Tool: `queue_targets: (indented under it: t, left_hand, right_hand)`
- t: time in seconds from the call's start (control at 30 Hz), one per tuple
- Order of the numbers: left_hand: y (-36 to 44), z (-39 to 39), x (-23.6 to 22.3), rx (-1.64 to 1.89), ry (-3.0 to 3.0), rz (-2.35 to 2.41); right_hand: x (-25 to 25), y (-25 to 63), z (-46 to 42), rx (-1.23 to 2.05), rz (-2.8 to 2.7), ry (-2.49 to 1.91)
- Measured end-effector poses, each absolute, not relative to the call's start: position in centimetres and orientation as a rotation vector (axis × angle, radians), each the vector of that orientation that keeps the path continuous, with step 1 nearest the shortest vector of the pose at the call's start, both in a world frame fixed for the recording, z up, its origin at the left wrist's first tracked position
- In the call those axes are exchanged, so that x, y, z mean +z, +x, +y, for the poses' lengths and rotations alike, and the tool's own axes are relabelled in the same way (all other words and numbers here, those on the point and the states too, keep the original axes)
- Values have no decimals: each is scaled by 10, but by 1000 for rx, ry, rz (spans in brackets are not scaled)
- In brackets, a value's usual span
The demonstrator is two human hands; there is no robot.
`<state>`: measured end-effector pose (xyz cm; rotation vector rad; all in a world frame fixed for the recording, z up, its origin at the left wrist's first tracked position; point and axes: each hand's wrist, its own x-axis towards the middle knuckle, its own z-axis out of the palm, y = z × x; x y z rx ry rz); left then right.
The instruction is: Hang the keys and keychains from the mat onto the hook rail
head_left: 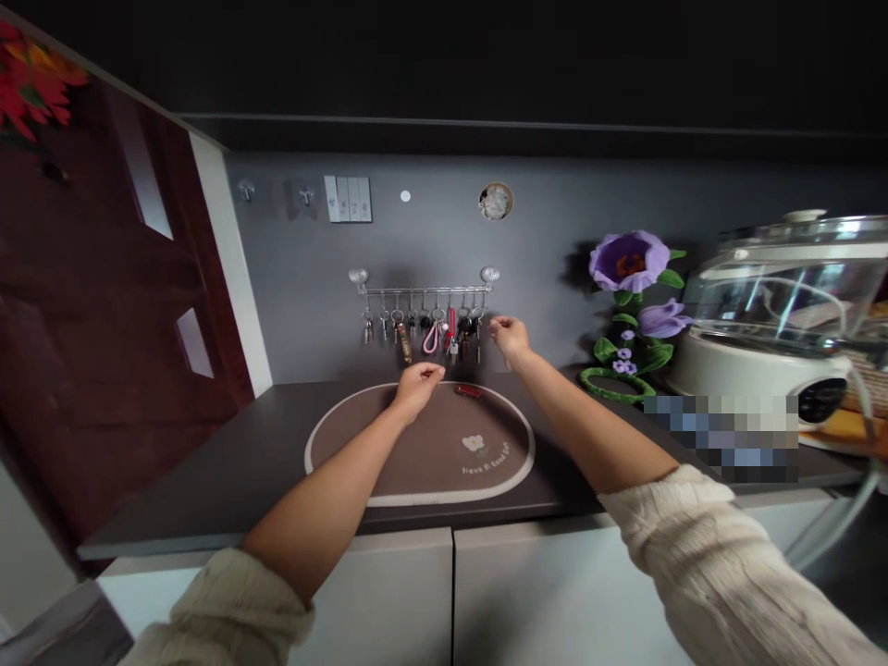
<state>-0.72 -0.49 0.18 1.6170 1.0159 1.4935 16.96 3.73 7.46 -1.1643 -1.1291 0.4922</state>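
Against the grey wall a clear hook rail (423,290) carries several sets of keys and key fobs, among them a pink loop strap (431,339) and a brown tag (403,343). My right hand (511,340) is just off the rail's right end, thumb and fingers pinched beside the last hanging keys; anything in the pinch is too small to name. Lower down, my left hand (418,388) hovers above the back of a brown oval mat (409,462), its fingers also pressed together. Whatever they may hold is hidden. On the mat behind it lies a small red item (469,391), perhaps a pocketknife.
Purple artificial flowers (630,264) stand on the right of the dark counter (236,453). Beyond them is a white appliance (756,370) with a clear top. A dark cabinet (444,74) overhangs the wall, and a reddish-brown door (125,305) borders the left side.
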Motion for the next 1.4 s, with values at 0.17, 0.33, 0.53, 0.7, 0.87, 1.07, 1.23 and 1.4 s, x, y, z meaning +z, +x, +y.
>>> queue_targets:
  t: [0.17, 0.33, 0.53, 0.7, 0.87, 1.07, 1.23, 1.4]
  left_hand:
    - [-9, -3, 0, 1491, 1670, 1041]
    - [-10, 0, -4, 1473, 1698, 1055]
    - [-10, 0, -4, 1433, 1716, 1131]
    - [-11, 2, -6, 1415, 1680, 1177]
    - [-11, 1, -7, 1399, 1644, 1200]
    - [-11, 2, -8, 1389, 1629, 1205]
    - [-12, 5, -10, 1368, 1629, 1184]
    - [-12, 6, -10, 1371, 1608, 1150]
  right_hand:
    - [55, 164, 10, 620, -1222, -1091]
    - [21, 163, 2, 566, -1430, -1251]
    - [4, 164, 1, 412, -1710, -1439]
    - [3, 161, -2, 331, -1848, -1491]
    - [2, 160, 0, 275, -2050, -1447]
    - [3, 162, 3, 199, -2173, -1429]
    - [4, 163, 4, 182, -2308, -1256]
    - [5, 160, 3, 143, -2333, -1207]
